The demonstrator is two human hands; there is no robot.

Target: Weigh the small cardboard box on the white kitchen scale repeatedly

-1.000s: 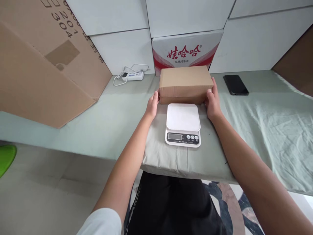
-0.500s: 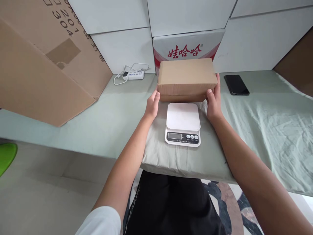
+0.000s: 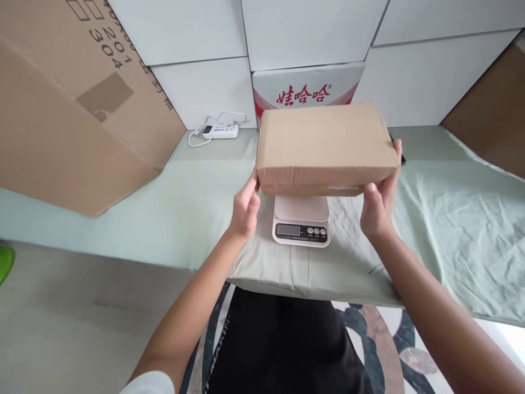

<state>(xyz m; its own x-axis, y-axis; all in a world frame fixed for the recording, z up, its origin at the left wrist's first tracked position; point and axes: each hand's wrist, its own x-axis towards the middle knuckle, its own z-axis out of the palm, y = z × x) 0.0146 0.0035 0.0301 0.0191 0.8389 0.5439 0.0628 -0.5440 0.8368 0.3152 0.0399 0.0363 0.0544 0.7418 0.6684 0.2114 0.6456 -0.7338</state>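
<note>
I see a person who holds a brown cardboard box (image 3: 326, 137) between two bare hands, one hand at each end. The left hand (image 3: 246, 207) has its fingers against the lower left corner of the box, while its thumb points upward, near the front side. The right hand (image 3: 381, 207) grips the right end, with the thumb on the lower front edge and a fingertip showing beyond the upper corner. The grip is therefore wide, as wide as the box is long.

The box is in the air, above the rear part of a white scale (image 3: 301, 236), and it hides much of the weighing plate. The display and three round buttons of the scale face the person. The scale stands on a table (image 3: 197, 213) which is covered with a pale green cloth.

Behind the box there is a white carton with red lettering (image 3: 303, 90), partly covered by it. To the left lies a small white device (image 3: 223, 132) with a white cable (image 3: 233, 115), and farther left leans a large brown carton (image 3: 53, 131). Just beyond the right hand, the edge of a flat black object (image 3: 403, 160) is visible, mostly hidden.
</note>
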